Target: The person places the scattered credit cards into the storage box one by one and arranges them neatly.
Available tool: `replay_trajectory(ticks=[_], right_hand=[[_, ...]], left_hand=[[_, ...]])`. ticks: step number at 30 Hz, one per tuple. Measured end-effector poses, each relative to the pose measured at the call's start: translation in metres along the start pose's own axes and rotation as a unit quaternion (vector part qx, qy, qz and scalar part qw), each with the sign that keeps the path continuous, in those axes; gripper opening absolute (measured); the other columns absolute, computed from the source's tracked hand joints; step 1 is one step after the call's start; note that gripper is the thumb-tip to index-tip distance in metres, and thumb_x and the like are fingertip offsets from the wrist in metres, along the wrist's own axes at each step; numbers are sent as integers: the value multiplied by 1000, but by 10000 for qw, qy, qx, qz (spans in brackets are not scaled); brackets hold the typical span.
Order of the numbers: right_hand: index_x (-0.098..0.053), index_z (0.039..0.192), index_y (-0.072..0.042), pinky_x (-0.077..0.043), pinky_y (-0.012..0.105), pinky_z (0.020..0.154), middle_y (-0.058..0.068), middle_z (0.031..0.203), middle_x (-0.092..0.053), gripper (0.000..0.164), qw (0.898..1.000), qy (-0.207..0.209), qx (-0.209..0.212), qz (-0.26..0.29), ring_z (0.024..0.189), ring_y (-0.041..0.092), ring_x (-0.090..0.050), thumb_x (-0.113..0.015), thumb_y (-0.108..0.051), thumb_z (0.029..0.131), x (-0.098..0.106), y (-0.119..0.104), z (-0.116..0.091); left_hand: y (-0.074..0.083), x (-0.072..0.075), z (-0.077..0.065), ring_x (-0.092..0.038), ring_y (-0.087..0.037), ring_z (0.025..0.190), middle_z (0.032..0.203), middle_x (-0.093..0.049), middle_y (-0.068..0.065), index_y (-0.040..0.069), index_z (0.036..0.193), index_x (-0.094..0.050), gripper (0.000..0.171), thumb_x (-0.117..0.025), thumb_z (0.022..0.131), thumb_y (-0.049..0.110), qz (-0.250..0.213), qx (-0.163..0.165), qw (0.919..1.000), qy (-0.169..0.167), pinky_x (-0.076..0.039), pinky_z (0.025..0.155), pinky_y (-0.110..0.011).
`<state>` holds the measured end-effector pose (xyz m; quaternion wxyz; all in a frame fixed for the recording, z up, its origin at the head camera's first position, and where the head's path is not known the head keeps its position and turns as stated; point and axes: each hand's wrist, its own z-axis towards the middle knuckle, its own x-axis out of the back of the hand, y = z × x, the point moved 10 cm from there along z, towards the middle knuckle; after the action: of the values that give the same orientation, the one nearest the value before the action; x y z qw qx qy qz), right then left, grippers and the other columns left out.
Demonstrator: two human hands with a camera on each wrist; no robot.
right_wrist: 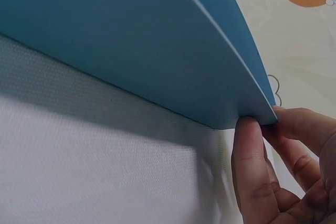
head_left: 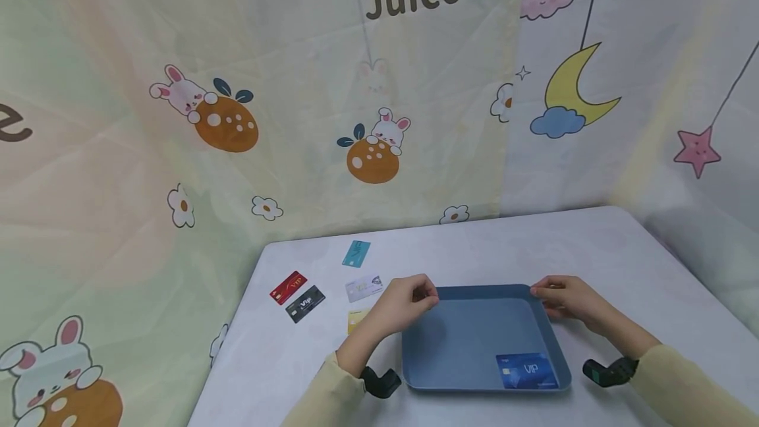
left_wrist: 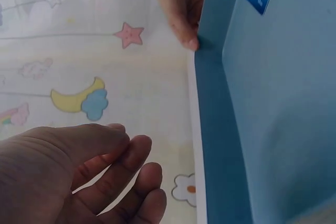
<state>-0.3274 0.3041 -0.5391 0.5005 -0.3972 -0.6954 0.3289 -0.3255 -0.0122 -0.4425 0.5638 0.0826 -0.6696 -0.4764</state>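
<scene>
A blue-grey rectangular tray [head_left: 456,341] lies on the white table. One blue VIP card [head_left: 528,371] is in its front right corner. My right hand [head_left: 572,298] pinches the tray's back right corner; in the right wrist view the fingers [right_wrist: 252,156] are at the rim. Above the tray's back left corner is my left hand [head_left: 406,302], its fingers loosely bent. The left wrist view shows that hand [left_wrist: 100,171] apart from the rim, with nothing between thumb and fingers.
Left of the tray lie a red card [head_left: 288,288], a black card [head_left: 305,304], a teal card [head_left: 356,254] and a white card [head_left: 364,288]. A yellow card [head_left: 356,319] is partly hidden by the left arm. A patterned curtain [head_left: 296,150] hangs behind the table.
</scene>
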Motion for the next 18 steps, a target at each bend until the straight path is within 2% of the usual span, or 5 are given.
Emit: replay_trajectory(ticks=[5,12,18], right_hand=[[-66,117,4,-56,28,66,3,97,-68,37,10000,72,-10,-39,85,18,-60,-65,-30,102,1,-1,-1],[-67,117,4,-56,28,66,4,98,-68,37,9999,114,-20,-68,85,18,-60,-66,-30,102,1,-2,-1],[-67,116,4,-56,29,67,4,97,-69,37,9999,100,-71,-61,85,18,-61,-66,-30,102,1,-2,-1]], left_hand=[[-13,16,-6,-58,-7,78,86,-68,9,19,97,-70,5,-70,99,22,37,144,9997,172,-50,70,-23],[-28,29,-14,-58,-10,78,86,-67,8,17,98,-70,4,-70,99,21,65,263,9993,259,-50,70,-24],[-41,38,-20,-61,-10,85,91,-69,8,18,99,-70,4,-69,100,22,117,427,9985,317,-53,80,-27]])
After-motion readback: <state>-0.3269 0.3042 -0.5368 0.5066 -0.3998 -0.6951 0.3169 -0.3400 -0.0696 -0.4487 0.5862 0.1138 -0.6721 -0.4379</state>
